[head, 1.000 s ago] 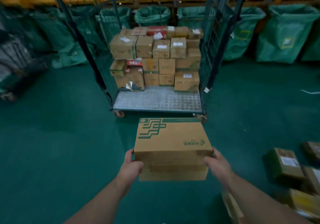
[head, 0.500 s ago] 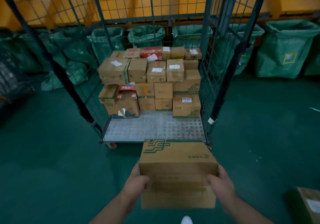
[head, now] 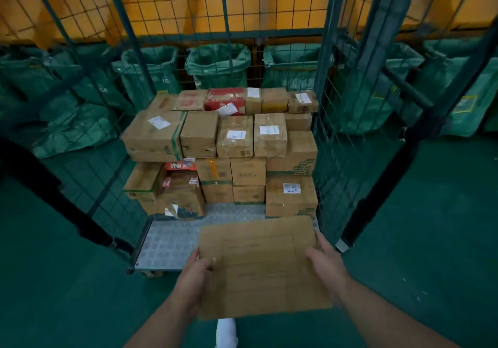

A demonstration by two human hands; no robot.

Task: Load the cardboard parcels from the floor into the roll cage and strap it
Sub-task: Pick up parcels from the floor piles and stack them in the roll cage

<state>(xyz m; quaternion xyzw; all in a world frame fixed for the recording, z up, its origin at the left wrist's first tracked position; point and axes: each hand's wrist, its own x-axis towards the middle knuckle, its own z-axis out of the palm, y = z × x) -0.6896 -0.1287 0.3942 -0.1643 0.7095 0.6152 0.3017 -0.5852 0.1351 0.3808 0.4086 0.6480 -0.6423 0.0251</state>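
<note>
I hold a brown cardboard parcel (head: pixel 262 267) in front of me, its broad printed face turned towards me. My left hand (head: pixel 195 280) grips its left edge and my right hand (head: pixel 327 267) grips its right edge. The parcel hangs over the front lip of the green wire roll cage (head: pixel 327 83), above the bare metal floor plate (head: pixel 169 242). Several stacked parcels (head: pixel 223 148) fill the back of the cage in about three layers.
Green mail sacks (head: pixel 218 64) line the orange wall behind the cage. A black strap (head: pixel 54 199) hangs along the cage's left side, and its open door (head: pixel 398 89) stands at the right. My white shoe (head: pixel 226 331) shows on the green floor below the parcel.
I have walked up to the cage, which now fills the view. The parcel has tilted so its broad face points at me and it reaches over the cage floor. The floor parcels have left the view.
</note>
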